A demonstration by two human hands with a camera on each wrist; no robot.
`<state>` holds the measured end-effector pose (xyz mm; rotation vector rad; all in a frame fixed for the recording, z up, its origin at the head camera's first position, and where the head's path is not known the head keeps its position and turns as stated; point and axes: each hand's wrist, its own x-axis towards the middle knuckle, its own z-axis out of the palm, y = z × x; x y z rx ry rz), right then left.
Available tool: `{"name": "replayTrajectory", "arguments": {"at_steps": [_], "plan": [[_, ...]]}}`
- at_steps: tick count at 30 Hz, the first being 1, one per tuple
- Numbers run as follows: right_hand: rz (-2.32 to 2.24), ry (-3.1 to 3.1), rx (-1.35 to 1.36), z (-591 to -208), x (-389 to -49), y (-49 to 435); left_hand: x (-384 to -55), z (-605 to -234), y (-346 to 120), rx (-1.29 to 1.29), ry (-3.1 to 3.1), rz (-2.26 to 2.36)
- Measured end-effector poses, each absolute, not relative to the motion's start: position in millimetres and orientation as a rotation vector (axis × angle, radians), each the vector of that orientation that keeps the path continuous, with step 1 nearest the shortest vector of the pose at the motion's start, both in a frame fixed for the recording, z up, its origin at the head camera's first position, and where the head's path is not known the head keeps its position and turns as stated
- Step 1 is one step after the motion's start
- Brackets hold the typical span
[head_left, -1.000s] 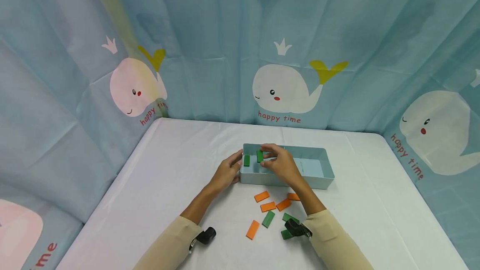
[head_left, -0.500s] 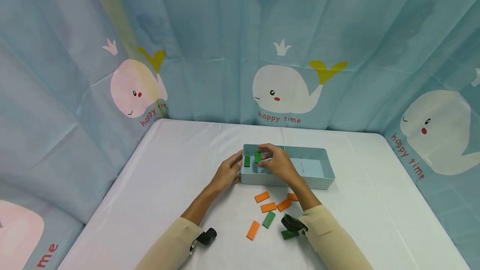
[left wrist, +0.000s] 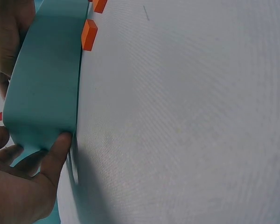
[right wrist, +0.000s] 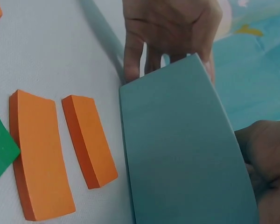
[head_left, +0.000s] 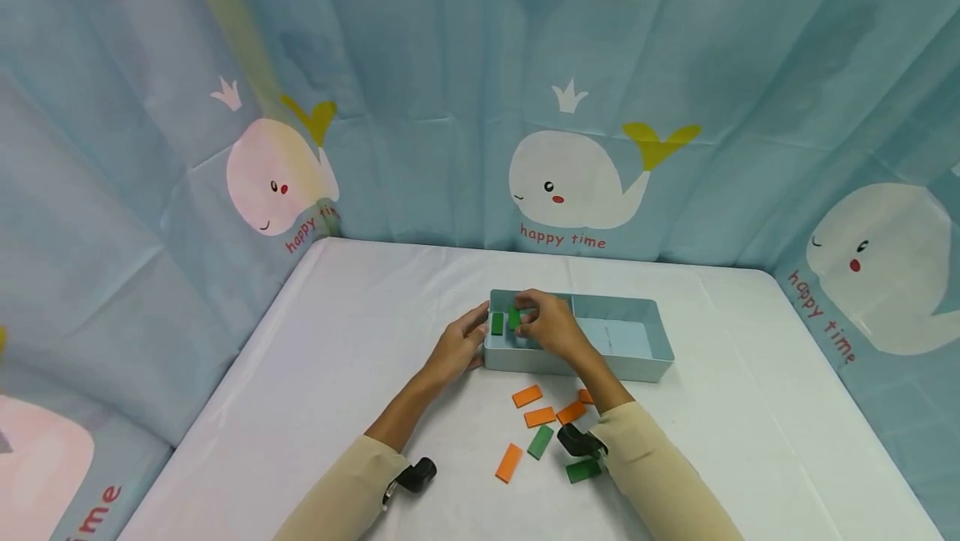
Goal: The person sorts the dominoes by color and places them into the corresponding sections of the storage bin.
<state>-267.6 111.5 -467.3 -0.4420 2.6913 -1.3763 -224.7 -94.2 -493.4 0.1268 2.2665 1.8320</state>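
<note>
A pale blue divided box stands on the table. My left hand rests against its left end, fingers spread on the end wall, as the left wrist view also shows. My right hand reaches into the left compartment. Between its thumb and fingers it pinches a green block, held upright. Left of that, another green block stands in the same compartment. In the right wrist view, the box's wall hides my right fingertips and the held block.
Several orange blocks lie on the white table in front of the box, with green blocks nearer me. My right sleeve and its wrist camera hang over part of them. A patterned curtain rises behind the table.
My right hand has moved slightly left inside the compartment, bringing the pinched green block nearer to the standing one. The left hand stays at the box's end.
</note>
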Motion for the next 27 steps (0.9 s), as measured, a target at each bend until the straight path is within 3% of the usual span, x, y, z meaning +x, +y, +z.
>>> {"name": "replayTrajectory", "arguments": {"at_steps": [27], "plan": [[-1.471,2.659,-0.554,-461.7,-257.3,126.1,-223.6,-491.1,-92.8,0.117,2.281,1.814]]}}
